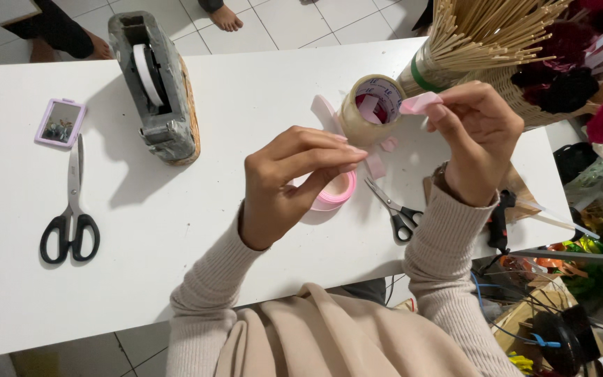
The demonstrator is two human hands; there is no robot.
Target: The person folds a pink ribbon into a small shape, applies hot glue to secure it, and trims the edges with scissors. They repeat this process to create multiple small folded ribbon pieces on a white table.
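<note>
The person's right hand (474,132) is raised above the white table (246,91), its fingertips (435,110) pinched shut on a small folded piece of pink ribbon (419,103), which sits just beside and to the right of the roll of clear packing tape (371,108). The left hand (291,178) hovers below and to the left of that tape roll, its thumb and forefinger drawn together at the tips and the other fingers curled loosely beneath; whether it grips a strand of ribbon cannot be told, since the fingers hide the spot. Directly under this hand, near the tape roll on its lower left side, lies a spool of pink ribbon (336,192) flat on the table. Loose cut pieces of pink ribbon (377,166) lie just below the tape roll, and another strip (325,110) pokes out from behind its left edge. Small black-handled scissors (396,209) rest below the tape roll, just right of the spool. Well to the left of the tape roll stands a heavy grey tape dispenser (155,87), and farther left still lie large black-handled scissors (71,209) with a small purple-framed mirror (60,122) above them. Close to the right of the tape roll, a bundle of wooden sticks (483,31) stands in a woven basket (525,98), with dark fabric flowers (567,87) beyond.
</note>
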